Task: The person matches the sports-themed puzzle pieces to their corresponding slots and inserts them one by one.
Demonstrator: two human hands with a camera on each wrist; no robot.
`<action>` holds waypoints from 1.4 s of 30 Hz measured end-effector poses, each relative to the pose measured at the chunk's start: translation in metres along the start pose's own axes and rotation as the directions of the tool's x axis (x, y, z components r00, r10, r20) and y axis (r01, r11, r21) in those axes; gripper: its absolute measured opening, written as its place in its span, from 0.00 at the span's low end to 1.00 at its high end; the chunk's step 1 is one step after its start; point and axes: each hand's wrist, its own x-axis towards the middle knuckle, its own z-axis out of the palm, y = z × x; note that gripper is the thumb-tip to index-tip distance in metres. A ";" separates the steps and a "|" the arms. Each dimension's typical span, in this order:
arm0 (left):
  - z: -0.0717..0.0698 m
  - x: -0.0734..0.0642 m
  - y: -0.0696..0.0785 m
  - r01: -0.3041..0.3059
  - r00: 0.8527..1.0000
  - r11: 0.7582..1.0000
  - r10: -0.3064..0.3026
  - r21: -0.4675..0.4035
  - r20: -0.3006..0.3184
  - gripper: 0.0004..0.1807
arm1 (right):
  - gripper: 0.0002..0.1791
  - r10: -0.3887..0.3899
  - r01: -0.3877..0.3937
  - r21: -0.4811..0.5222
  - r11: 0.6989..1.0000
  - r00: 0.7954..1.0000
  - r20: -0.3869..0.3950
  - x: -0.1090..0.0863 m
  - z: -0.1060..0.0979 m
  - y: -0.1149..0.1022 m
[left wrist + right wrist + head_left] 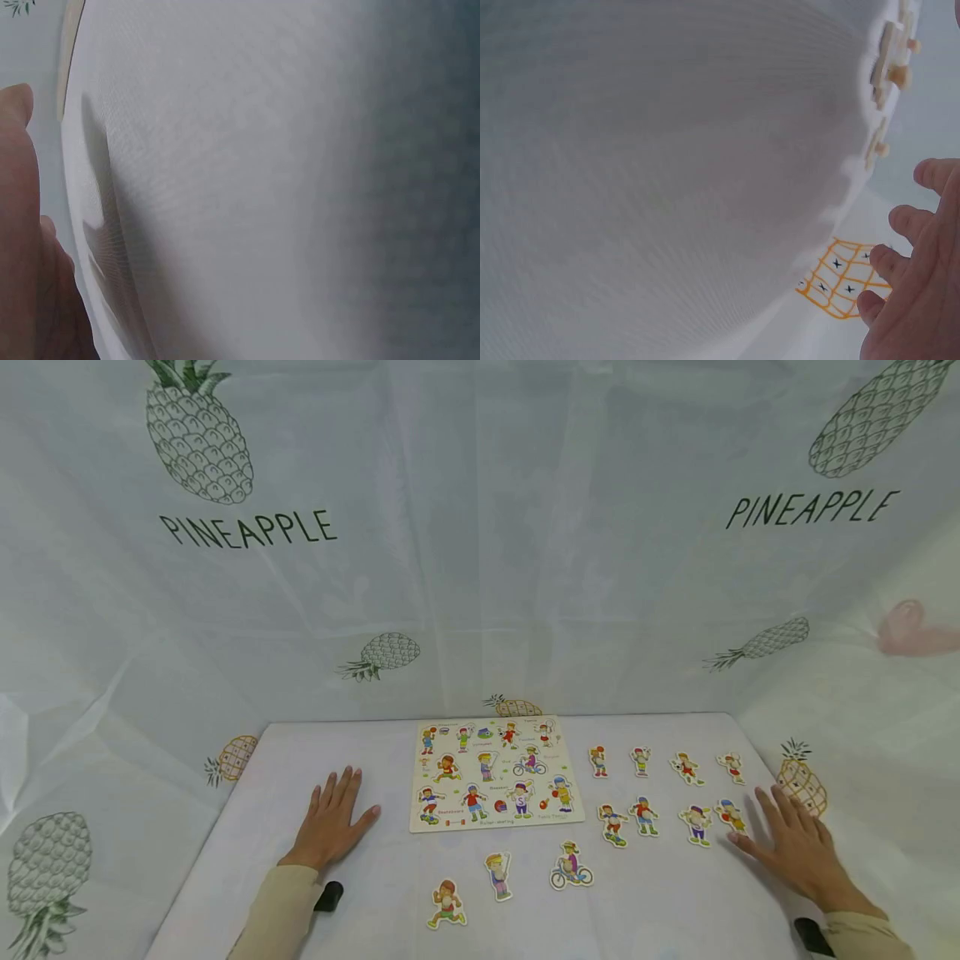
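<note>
My left hand point(330, 822) lies on the white table left of the puzzle board point(491, 777), fingers spread and holding nothing. On the right, my right hand point(798, 852) also rests with fingers spread and nothing in it. Its thumb is close to a table-tennis figure piece point(730, 817); whether they touch I cannot tell. More sports figure pieces lie right of the board, among them a baseball figure point(697, 825) and a skateboarder point(612, 825). In front of the board are a runner point(447, 904), a golfer point(498, 876) and a cyclist point(572, 866). Small knobs point(900, 76) show on pieces in the right wrist view.
A white cloth with pineapple prints point(198, 439) hangs behind the table and at both sides. The board stands near the table's back edge. Dark wrist devices point(328, 896) sit at both sleeves.
</note>
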 end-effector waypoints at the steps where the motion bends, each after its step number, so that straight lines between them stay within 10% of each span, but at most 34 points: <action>1: -0.001 0.000 0.001 0.003 1.000 1.000 -0.003 -0.001 0.003 0.50 | 0.60 0.001 -0.001 0.001 1.000 1.000 0.000 0.000 0.001 0.000; 14: -0.010 0.002 0.019 -0.006 1.000 1.000 0.006 -0.018 0.010 0.48 | 0.58 -0.026 0.026 -0.010 1.000 0.999 -0.038 0.004 0.004 -0.002; 32: 0.005 0.011 0.063 -0.117 0.993 0.991 0.116 -0.068 -0.019 0.46 | 0.20 -0.151 0.140 -0.080 0.987 0.975 -0.162 0.008 -0.007 -0.008; 42: 0.015 0.012 0.079 -0.122 0.991 0.991 0.124 -0.054 0.044 0.45 | 0.10 -0.090 0.084 -0.058 0.995 0.991 -0.098 0.011 -0.012 -0.013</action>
